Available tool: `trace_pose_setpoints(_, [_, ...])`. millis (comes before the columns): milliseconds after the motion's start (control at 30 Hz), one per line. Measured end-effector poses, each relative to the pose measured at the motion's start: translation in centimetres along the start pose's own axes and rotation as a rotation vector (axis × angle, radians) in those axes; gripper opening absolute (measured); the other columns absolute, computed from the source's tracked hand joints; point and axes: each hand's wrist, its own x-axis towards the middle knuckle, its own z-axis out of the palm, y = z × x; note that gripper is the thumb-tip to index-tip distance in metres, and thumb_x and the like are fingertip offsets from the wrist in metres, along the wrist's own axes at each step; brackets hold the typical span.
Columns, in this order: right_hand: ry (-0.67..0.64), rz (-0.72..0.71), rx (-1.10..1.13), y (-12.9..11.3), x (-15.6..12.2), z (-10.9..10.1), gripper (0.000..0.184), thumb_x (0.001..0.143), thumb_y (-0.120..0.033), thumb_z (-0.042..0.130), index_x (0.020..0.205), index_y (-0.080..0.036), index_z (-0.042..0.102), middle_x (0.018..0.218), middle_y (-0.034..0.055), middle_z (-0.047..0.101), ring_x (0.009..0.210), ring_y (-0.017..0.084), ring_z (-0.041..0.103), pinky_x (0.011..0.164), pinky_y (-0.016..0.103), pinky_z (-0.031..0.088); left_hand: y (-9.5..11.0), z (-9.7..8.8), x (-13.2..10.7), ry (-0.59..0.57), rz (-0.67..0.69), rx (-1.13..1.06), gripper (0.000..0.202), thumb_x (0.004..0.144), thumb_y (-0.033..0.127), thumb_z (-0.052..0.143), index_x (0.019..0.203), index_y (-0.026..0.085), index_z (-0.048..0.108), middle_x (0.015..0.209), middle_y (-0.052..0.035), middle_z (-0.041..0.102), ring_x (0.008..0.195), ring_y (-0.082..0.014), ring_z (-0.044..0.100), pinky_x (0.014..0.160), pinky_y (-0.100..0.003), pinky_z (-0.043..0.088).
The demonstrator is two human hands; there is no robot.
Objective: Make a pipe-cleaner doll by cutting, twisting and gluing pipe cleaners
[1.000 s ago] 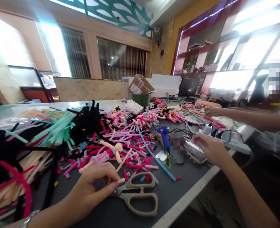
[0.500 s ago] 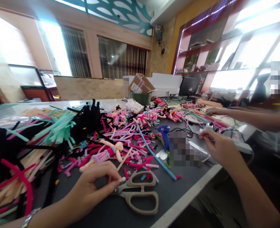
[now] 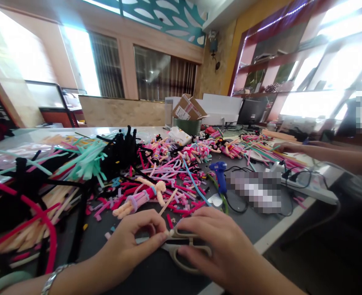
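On the dark surface (image 3: 251,225), my left hand (image 3: 131,246) grips a soft, light cream pipe-cleaner stub (image 3: 169,232) by its end; my right hand (image 3: 220,250) lies over beige-handled scissors (image 3: 176,255), its grip unclear.

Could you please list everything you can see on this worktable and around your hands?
pipe cleaners: many, mixed colours, heaped across the table's left and middle
pipe-cleaner doll: one, pink and cream, centre
hot glue gun: one, blue, right of the doll
scissors: one pair, beige handles, under the right hand
cardboard box: one, brown, on a green bin, far end
left hand: one, pinching a cream pipe-cleaner piece
right hand: one, over the scissors
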Motion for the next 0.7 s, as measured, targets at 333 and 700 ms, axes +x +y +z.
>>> trace_pose_setpoints(333, [0.11,-0.053,0.025,-0.1,2.0,1.9,0.007,0.087,-0.018,0.054,0.083,-0.019,0.06,0.072,0.0012,0.063,0.067,0.013,0.054,0.064,0.025,0.039,-0.1,0.4,-0.3,0.009,-0.16,-0.356,0.025,0.08,0.039,0.059,0.073,0.016,0.054,0.066,0.002,0.049,0.06,-0.01,0.045,0.056,-0.02,0.036])
trace_pose_setpoints(700, [0.079,-0.128,0.026,0.0,1.2,2.7,0.013,0.09,-0.015,0.049,0.082,-0.015,0.059,0.074,0.004,0.063,0.068,0.014,0.053,0.064,0.026,0.039,-0.3,0.3,-0.8,-0.056,-0.022,-0.13,0.018,0.086,0.032,0.052,0.076,0.017,0.055,0.074,0.0012,0.054,0.07,-0.0122,0.05,0.064,-0.023,0.041])
